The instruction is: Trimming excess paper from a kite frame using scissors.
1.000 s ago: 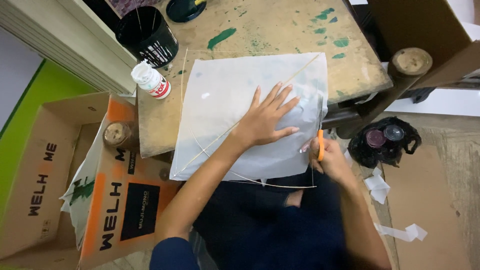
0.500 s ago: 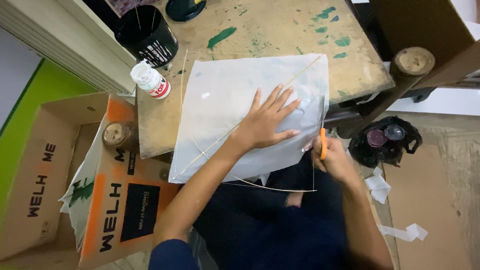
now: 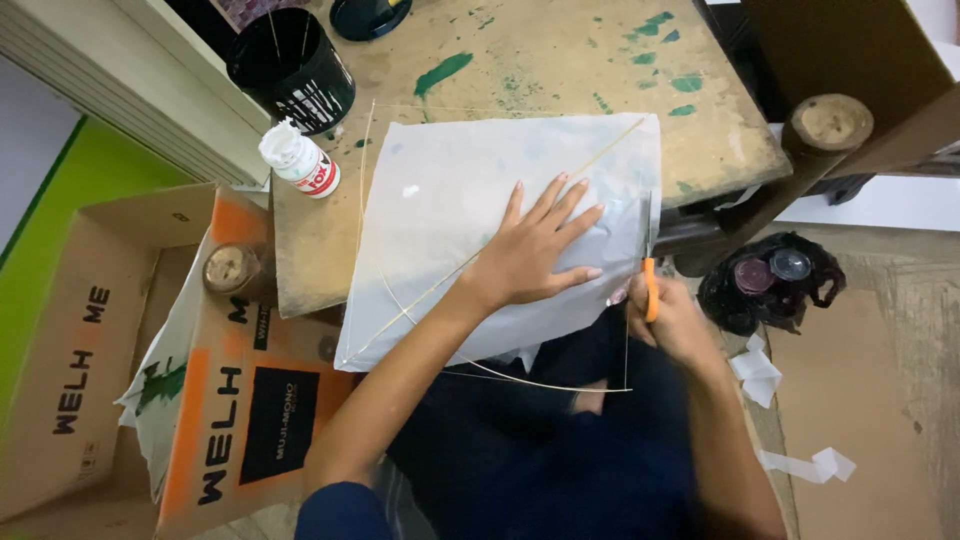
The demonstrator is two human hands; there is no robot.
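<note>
Fingers of the left hand (image 3: pixel 535 255) are lying spread flat on the white paper sheet (image 3: pixel 470 200), pressing it down so it is not sliding or lifting near the cut. Right hand (image 3: pixel 672 318) is curling its fingers (image 3: pixel 640 312) around the orange handle of the scissors (image 3: pixel 648 262), blades pointing away from the body and running up the sheet's right side; blade tips too thin to tell whether they are parted or closed.

Sheet is lying on the desk (image 3: pixel 560 70), covering its near half and overhanging the near edge toward the person's lap. That overhang seems to be giving the scissors room to work under the paper. Thin bamboo sticks (image 3: pixel 420 300) are crossing the sheet: one straight diagonal from the near-left corner of the sheet to its far-right corner, one bowed strip curving past the near edge, likely a kite frame fixed to the paper. Palm is sitting right beside the diagonal stick, holding frame and paper together.

White glue bottle (image 3: pixel 297 160) is standing at the desk's left edge, black bucket (image 3: pixel 290 65) at the far-left corner, both well apart from the hands. Orange cardboard box (image 3: pixel 240 400) is standing on the floor left of the desk. White paper scraps (image 3: pixel 760 375) are lying on the floor at the right.
</note>
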